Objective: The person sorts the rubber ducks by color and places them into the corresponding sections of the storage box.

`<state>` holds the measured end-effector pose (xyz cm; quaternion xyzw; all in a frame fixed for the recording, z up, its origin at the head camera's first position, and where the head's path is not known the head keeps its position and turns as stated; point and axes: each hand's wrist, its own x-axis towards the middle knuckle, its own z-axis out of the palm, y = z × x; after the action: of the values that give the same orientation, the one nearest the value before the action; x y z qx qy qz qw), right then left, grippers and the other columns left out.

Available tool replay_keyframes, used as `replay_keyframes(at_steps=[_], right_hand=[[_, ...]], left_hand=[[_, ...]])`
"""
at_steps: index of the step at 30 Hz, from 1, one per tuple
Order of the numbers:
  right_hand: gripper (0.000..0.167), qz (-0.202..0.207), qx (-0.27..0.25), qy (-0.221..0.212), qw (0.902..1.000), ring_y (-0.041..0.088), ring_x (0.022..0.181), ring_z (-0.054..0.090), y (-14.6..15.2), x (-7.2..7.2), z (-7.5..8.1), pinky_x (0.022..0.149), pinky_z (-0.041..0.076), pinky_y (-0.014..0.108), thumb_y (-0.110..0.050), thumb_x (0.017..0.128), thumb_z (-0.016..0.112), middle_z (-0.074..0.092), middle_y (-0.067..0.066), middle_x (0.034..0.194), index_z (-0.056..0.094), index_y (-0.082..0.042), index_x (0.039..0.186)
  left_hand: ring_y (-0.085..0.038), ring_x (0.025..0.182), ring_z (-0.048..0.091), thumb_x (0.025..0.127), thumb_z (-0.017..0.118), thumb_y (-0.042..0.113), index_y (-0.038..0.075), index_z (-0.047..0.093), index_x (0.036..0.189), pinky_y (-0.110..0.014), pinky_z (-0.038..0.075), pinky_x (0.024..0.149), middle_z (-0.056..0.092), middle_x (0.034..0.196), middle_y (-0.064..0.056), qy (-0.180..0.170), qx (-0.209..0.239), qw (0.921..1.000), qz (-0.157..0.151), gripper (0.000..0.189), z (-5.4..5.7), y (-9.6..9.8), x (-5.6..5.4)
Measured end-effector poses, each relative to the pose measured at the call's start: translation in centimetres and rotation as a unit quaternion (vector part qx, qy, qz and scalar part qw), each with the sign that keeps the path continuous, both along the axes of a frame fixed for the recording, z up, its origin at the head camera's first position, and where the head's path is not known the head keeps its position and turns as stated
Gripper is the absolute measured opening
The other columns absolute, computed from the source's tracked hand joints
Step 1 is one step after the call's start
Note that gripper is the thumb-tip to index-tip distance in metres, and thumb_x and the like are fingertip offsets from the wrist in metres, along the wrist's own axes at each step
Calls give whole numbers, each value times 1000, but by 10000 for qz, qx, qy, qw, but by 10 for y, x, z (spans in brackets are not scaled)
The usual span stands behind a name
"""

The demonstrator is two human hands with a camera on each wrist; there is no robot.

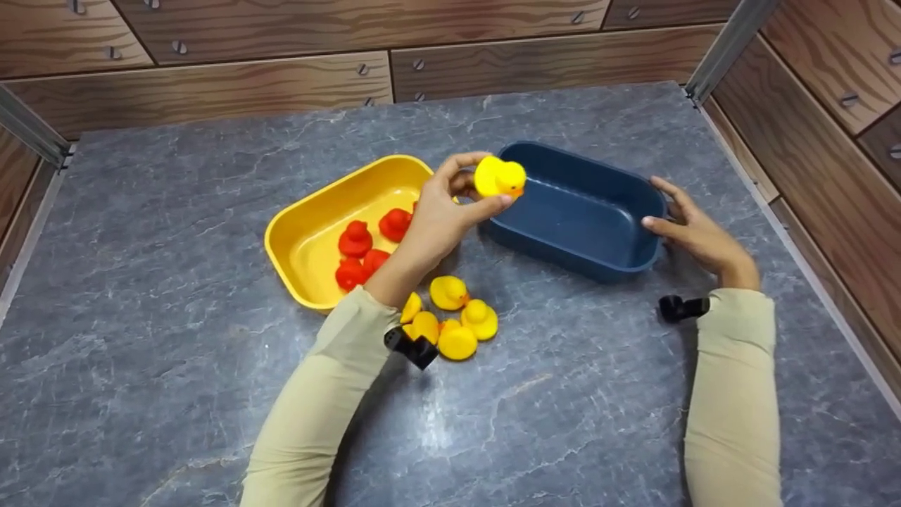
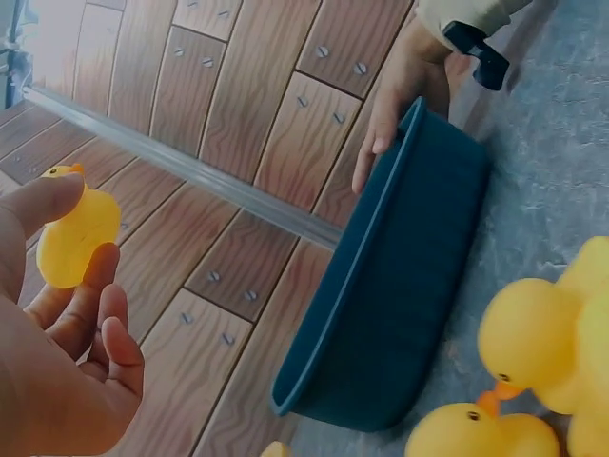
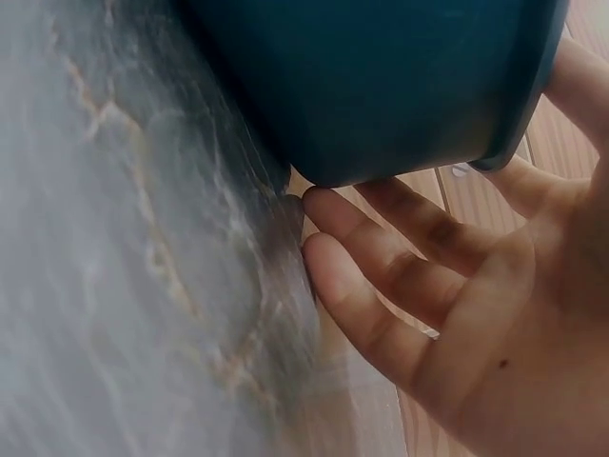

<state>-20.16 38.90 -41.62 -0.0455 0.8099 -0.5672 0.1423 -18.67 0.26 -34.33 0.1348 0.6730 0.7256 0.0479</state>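
A yellow rubber duck (image 1: 499,176) with an orange beak is pinched between the thumb and fingers of my left hand (image 1: 440,211), in the air by the near-left rim of a dark blue tub (image 1: 591,262). The left wrist view shows the same duck (image 2: 80,233) from its other side. My right hand (image 1: 704,236) grips the tub's right end, thumb over the rim and fingers along the outside wall. In the right wrist view, fingertips (image 3: 333,271) lie close under the tub wall (image 3: 381,86). Inside the blue tub no ducks show.
A yellow tub (image 1: 281,260) at the left holds several red rubber ducks (image 1: 355,239), partly hidden by my left arm. Several yellow ducks (image 1: 457,341) lie on the grey marbled table (image 1: 577,394) between the arms. Wood-patterned panels (image 1: 281,84) stand along the back and sides.
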Motion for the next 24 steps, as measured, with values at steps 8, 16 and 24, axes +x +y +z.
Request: replay_keyframes(at_steps=[8,16,24], right_hand=[[72,-8,-422,-37,9991,2,107,59,0,0,0,83,51,17,-11,98,54,28,23,149,13,-21,155],[73,-4,-373,-99,9993,1,107,59,0,1,0,83,51,16,-11,98,54,20,29,153,11,-21,156],[74,-10,-490,-130,9987,2,106,60,-1,0,0,83,51,17,-10,97,54,17,31,154,11,-21,156]], left_hand=[[-13,81,54,81,76,7,7,55,127,-18,47,73,68,99,-8,-151,9,9998,-161,51,12,15,-12],[-11,80,53,81,76,7,7,52,129,-17,48,72,67,107,-13,-546,-216,9973,-439,53,8,31,-23],[-10,75,53,79,78,8,7,53,128,-17,47,65,64,94,-8,-667,-672,9954,-134,55,-1,43,-36]])
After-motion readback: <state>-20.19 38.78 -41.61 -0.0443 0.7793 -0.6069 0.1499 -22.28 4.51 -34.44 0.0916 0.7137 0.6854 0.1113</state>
